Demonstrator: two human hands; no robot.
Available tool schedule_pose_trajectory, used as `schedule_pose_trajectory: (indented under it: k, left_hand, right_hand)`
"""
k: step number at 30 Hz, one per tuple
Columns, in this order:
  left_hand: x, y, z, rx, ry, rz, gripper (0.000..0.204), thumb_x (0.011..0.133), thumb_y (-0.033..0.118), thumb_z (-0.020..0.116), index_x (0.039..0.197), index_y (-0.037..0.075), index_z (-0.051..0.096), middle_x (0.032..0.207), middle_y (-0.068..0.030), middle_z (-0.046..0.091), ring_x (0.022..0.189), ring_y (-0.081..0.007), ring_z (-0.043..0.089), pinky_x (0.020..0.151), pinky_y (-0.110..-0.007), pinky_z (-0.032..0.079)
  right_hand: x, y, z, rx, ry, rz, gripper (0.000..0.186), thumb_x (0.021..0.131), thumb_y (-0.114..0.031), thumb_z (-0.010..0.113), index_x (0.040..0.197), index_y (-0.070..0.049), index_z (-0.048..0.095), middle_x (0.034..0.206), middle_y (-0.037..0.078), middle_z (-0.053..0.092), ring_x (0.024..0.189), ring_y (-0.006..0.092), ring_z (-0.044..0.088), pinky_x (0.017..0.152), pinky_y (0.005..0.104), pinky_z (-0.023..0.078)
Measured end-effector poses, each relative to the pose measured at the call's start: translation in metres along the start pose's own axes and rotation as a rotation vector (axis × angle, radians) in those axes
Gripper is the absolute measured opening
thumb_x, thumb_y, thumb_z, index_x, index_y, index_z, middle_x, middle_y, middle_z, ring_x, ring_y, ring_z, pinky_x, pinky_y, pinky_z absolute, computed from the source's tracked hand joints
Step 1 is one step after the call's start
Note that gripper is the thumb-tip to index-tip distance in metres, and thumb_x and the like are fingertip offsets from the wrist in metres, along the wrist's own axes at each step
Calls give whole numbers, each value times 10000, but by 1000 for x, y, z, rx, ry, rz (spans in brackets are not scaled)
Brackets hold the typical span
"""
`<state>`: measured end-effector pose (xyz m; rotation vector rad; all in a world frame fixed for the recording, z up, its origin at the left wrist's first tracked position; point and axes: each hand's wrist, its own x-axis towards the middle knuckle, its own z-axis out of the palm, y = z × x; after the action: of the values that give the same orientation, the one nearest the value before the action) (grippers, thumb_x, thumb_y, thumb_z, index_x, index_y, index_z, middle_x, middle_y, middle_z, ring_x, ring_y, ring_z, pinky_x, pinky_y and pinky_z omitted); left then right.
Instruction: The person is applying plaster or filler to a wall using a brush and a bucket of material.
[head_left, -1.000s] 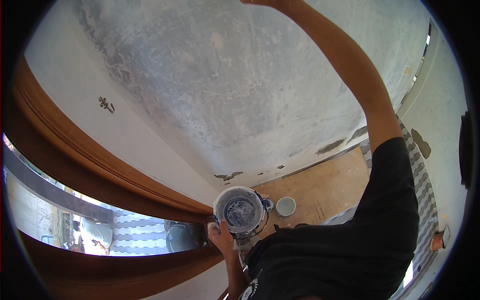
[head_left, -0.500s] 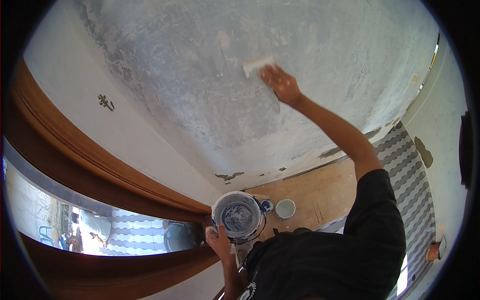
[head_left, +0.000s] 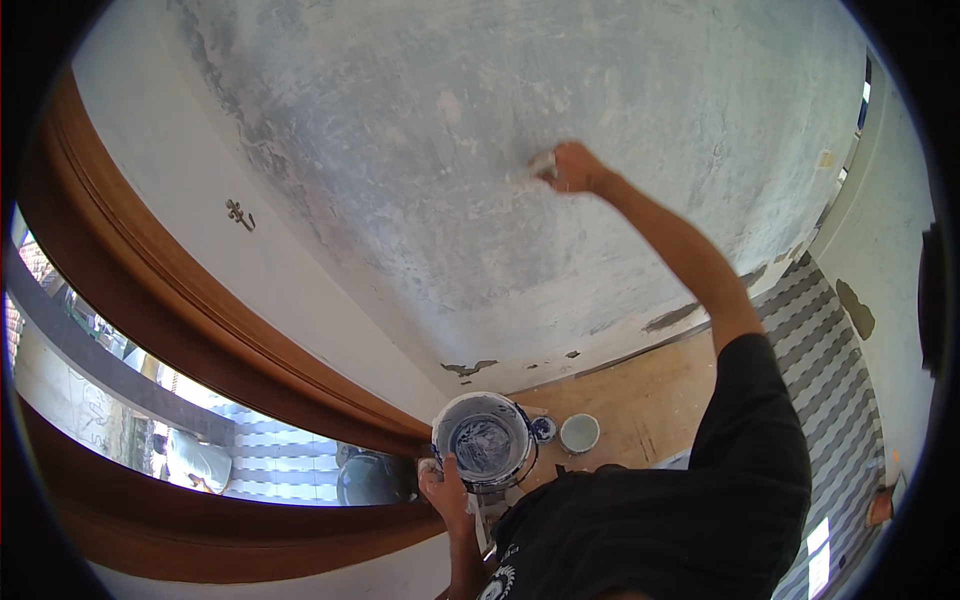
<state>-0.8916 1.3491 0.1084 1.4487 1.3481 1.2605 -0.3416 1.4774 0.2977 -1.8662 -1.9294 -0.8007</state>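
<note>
Across the wall (head_left: 450, 200), patchy with grey and white, my right arm reaches out. My right hand (head_left: 578, 168) is closed round a small pale tool (head_left: 543, 166), possibly a scraper, seen nearly edge-on; its exact kind is unclear. Low down and near my body, my left hand (head_left: 447, 492) is closed at the rim of a white bucket (head_left: 523, 440), the thumb over its edge. Whitish smears show on the left fingers. Blue-and-white residue streaks the inside of the bucket. Part of the left grip is hidden.
Beside the bucket stand a small blue-stained pot (head_left: 543, 429) and a white tub (head_left: 579, 434) on a brown board (head_left: 640, 390). A wooden frame (head_left: 230, 320) curves along the left, with a metal hook (head_left: 240, 214) on the wall nearby. Patterned tiles (head_left: 815, 340) lie at right.
My right hand has turned, and the pale tool, earlier broadside against the wall, now shows a narrow side. The hand is slightly lower in view. My left hand stays at the bucket.
</note>
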Motion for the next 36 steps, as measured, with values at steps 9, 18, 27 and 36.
schedule_pose_trajectory:
  k: [9, 18, 27, 36]
  left_hand:
    - [1, -16, -2, -162, 9, -97, 349, 803, 90, 650, 635, 29, 350, 650, -1, 330, 618, -121, 346, 541, -311, 304]
    - [2, -18, 4, -46, -23, -87, 285, 814, 91, 639, 694, 63, 382, 680, 18, 369, 641, -93, 345, 563, -269, 320]
    - [0, 7, 15, -44, -36, -83, 322, 799, 98, 643, 672, 14, 359, 650, -26, 337, 622, -148, 351, 557, -331, 323]
    - [-3, 16, 6, -21, -57, -28, 330, 791, 125, 663, 649, 3, 390, 643, -19, 361, 608, -135, 354, 534, -330, 312]
  right_hand:
    - [116, 14, -184, -206, 107, -13, 251, 864, -235, 657, 1097, -148, 685, 1039, 106, 686, 974, 298, 645, 836, 392, 524]
    - [128, 7, -206, -250, 537, -376, 433, 745, -138, 641, 1176, -93, 623, 1161, 120, 643, 1056, 317, 608, 891, 429, 497]
    - [-4, -15, -44, -225, 498, -197, 408, 846, -89, 533, 1251, -87, 583, 1281, 114, 574, 1217, 270, 527, 1026, 379, 438]
    - [-107, -62, 15, 196, -100, 132, 360, 759, -134, 639, 1113, -70, 651, 983, 100, 693, 886, 273, 672, 789, 413, 530]
